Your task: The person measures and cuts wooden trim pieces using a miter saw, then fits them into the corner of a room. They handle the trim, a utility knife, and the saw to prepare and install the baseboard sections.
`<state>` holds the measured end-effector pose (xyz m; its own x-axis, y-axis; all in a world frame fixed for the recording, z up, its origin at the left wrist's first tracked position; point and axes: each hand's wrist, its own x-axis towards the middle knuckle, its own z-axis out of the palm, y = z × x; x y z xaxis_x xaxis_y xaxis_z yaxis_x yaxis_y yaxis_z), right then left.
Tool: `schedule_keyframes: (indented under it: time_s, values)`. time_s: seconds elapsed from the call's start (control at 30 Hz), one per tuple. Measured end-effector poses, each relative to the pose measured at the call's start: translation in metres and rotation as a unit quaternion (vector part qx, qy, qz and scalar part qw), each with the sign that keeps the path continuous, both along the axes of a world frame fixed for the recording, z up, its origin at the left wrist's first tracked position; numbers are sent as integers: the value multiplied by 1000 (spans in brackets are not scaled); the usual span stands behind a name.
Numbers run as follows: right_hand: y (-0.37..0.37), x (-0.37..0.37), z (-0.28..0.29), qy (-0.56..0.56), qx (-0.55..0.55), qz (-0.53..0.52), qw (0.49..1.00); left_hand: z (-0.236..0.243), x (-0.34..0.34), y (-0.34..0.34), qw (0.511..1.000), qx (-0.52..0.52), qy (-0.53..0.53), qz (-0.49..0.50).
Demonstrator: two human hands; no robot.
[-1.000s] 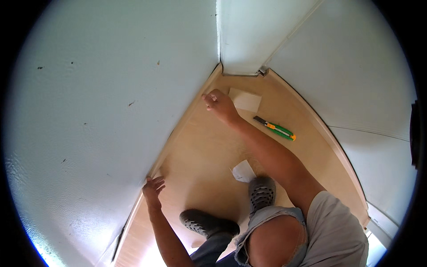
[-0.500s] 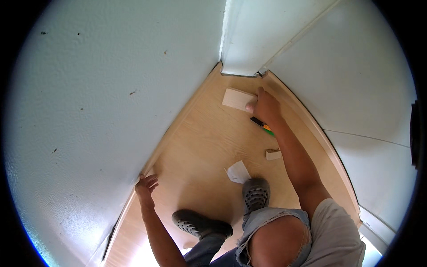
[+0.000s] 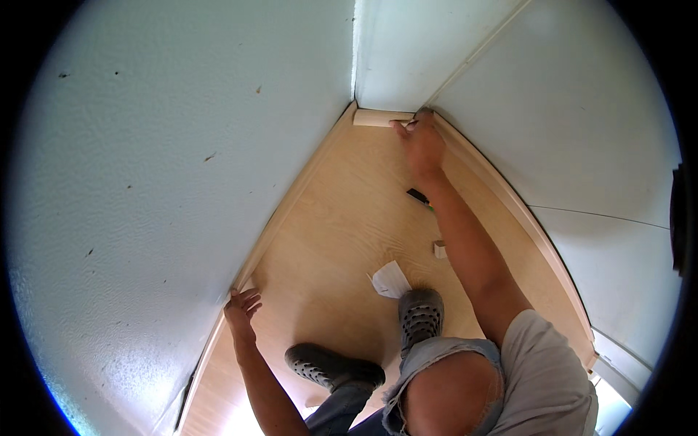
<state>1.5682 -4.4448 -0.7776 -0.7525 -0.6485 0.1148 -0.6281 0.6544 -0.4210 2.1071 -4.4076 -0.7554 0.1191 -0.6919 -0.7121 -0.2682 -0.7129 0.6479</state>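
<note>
A short piece of pale wood skirting board (image 3: 374,118) stands on its edge along the narrow end wall, spanning the corner gap. My right hand (image 3: 423,149) grips its right end, with thumb and fingers closed at the right corner. At the left wall, my left hand (image 3: 241,309) rests against the long skirting strip (image 3: 291,196), its fingers spread apart and the thumb at the strip's top edge. Behind my right forearm lies a tool with a flat black end (image 3: 418,196), mostly hidden. A small wood block (image 3: 439,249) sits beside the same forearm.
Pale walls close in on both sides, the right one with curved skirting (image 3: 509,189) at its foot. A torn white paper (image 3: 391,280) lies on the wood-look floor (image 3: 327,247) by my right shoe (image 3: 421,316). My left shoe (image 3: 331,367) is further left.
My right hand has moved the short skirting piece away from me, from lying flat on the floor to upright against the end wall. My left hand stays at the left skirting.
</note>
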Motion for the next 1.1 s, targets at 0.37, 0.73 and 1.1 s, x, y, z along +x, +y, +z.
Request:
schedule_keyframes:
  time_s: [0.37,0.73,1.1]
  values:
    - [-11,10,-11,7,41,-39,998,3,-1,-2,1000,5,-2,-8]
    - [-22,35,9,-53,-14,-100,993,0,0,0,1000,3,7,15]
    - [-29,35,1,-536,-258,-193,780,8,-7,-1,1000,1,5,-1]
